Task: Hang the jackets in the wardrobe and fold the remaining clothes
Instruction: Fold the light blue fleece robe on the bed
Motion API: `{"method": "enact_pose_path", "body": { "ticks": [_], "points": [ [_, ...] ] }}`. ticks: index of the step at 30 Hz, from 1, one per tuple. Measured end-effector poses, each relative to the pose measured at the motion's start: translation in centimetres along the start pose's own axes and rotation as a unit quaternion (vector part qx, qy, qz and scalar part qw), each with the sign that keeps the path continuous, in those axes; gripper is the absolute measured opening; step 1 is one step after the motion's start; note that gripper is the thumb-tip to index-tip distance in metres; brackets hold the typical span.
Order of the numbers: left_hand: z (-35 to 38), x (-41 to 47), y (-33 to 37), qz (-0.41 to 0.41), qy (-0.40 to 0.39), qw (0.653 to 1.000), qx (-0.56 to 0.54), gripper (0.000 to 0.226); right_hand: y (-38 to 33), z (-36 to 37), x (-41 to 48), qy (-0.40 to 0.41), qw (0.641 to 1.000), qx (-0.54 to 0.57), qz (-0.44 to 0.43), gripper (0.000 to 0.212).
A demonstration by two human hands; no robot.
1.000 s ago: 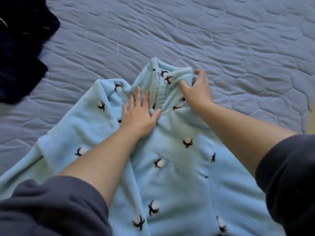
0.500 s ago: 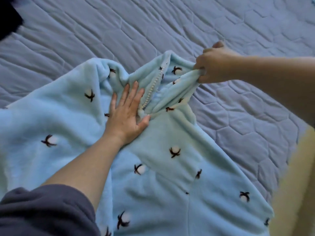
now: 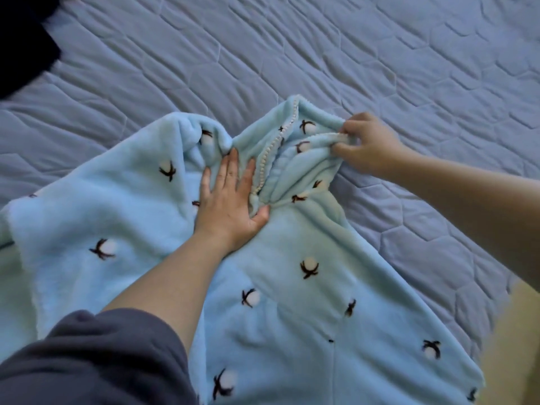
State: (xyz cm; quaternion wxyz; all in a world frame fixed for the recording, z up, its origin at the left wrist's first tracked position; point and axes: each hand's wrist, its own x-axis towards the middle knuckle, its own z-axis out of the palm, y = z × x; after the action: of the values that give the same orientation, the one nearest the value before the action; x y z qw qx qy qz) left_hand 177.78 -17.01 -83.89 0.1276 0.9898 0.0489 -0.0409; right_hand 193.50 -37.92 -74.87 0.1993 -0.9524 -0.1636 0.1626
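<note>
A light blue fleece garment (image 3: 292, 311) with a dark-and-white cotton-flower print lies spread on the bed, its collar end pointing away from me. My left hand (image 3: 230, 200) presses flat on the fleece just left of a white beaded trim that runs down the neck opening. My right hand (image 3: 365, 144) pinches the bunched right edge of the collar and holds it out to the right. Both forearms are bare below dark grey sleeves.
A grey-blue quilted bedspread (image 3: 321, 54) covers the bed all around the garment. A dark navy piece of clothing (image 3: 20, 45) lies at the top left corner. The bed's edge and a pale yellow floor (image 3: 520, 346) show at the lower right.
My right hand went from lying on the collar to gripping its right edge and drawing it rightwards. The left hand stayed flat by the neck opening. The view shifted slightly.
</note>
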Motion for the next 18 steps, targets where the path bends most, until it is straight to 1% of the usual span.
{"method": "enact_pose_path", "body": {
  "ticks": [1, 2, 4, 6, 8, 9, 10, 11, 12, 13, 14, 15, 16, 17, 18],
  "points": [
    [-0.3, 0.2, 0.1, -0.003, -0.011, 1.0, -0.003, 0.088, 0.3, 0.1, -0.1, 0.027, 0.999, 0.011, 0.026, 0.008],
    [-0.7, 0.3, 0.2, -0.008, -0.026, 1.0, -0.009, 0.088, 0.5, 0.2, -0.3, 0.053, 0.996, 0.038, 0.059, 0.012],
    [-1.9, 0.8, 0.9, -0.028, -0.071, 0.997, -0.006, 0.087, 0.6, 1.1, -1.5, 0.082, 0.983, 0.136, 0.096, 0.028],
    [-3.4, 1.5, 2.6, -0.071, -0.118, 0.99, 0.006, 0.084, 0.5, 2.1, -4.4, 0.073, 0.968, 0.223, 0.094, 0.044],
    [-4.8, 1.8, 5.2, -0.104, -0.114, 0.988, 0.02, 0.081, 1.4, 3.0, -8.3, 0.049, 0.961, 0.246, 0.118, 0.054],
    [-5.3, 1.6, 6.7, -0.09, -0.088, 0.991, 0.042, 0.081, 2.2, 3.4, -10.3, 0.04, 0.956, 0.251, 0.147, 0.055],
    [-5.5, 1.1, 8.3, -0.048, -0.055, 0.995, 0.072, 0.079, 3.2, 3.6, -12.2, 0.03, 0.95, 0.255, 0.177, 0.051],
    [-5.6, 0.4, 9.9, 0.012, -0.03, 0.995, 0.095, 0.077, 4.2, 3.6, -14.2, 0.015, 0.946, 0.252, 0.203, 0.045],
    [-5.6, -0.4, 11.5, 0.081, -0.027, 0.99, 0.113, 0.071, 5.3, 3.6, -16.4, -0.011, 0.945, 0.242, 0.219, 0.036],
    [-5.5, -1.2, 12.9, 0.16, -0.054, 0.976, 0.136, 0.063, 6.4, 3.5, -18.6, -0.049, 0.945, 0.235, 0.222, 0.028],
    [-5.4, -1.9, 14.1, 0.231, -0.096, 0.954, 0.166, 0.052, 7.5, 3.3, -21.0, -0.097, 0.942, 0.237, 0.216, 0.02],
    [-5.5, -2.1, 15.0, 0.279, -0.131, 0.931, 0.197, 0.042, 8.6, 2.9, -23.3, -0.15, 0.934, 0.248, 0.208, 0.014],
    [-5.9, -1.8, 15.6, 0.29, -0.148, 0.918, 0.225, 0.034, 9.5, 2.5, -25.5, -0.2, 0.925, 0.254, 0.201, 0.013],
    [-6.4, -1.0, 16.0, 0.275, -0.144, 0.917, 0.249, 0.027, 10.6, 2.0, -27.3, -0.235, 0.918, 0.25, 0.198, 0.015],
    [-6.8, -0.1, 16.2, 0.25, -0.128, 0.921, 0.27, 0.023, 11.9, 1.6, -28.9, -0.251, 0.913, 0.249, 0.202, 0.017]
  ]
}}
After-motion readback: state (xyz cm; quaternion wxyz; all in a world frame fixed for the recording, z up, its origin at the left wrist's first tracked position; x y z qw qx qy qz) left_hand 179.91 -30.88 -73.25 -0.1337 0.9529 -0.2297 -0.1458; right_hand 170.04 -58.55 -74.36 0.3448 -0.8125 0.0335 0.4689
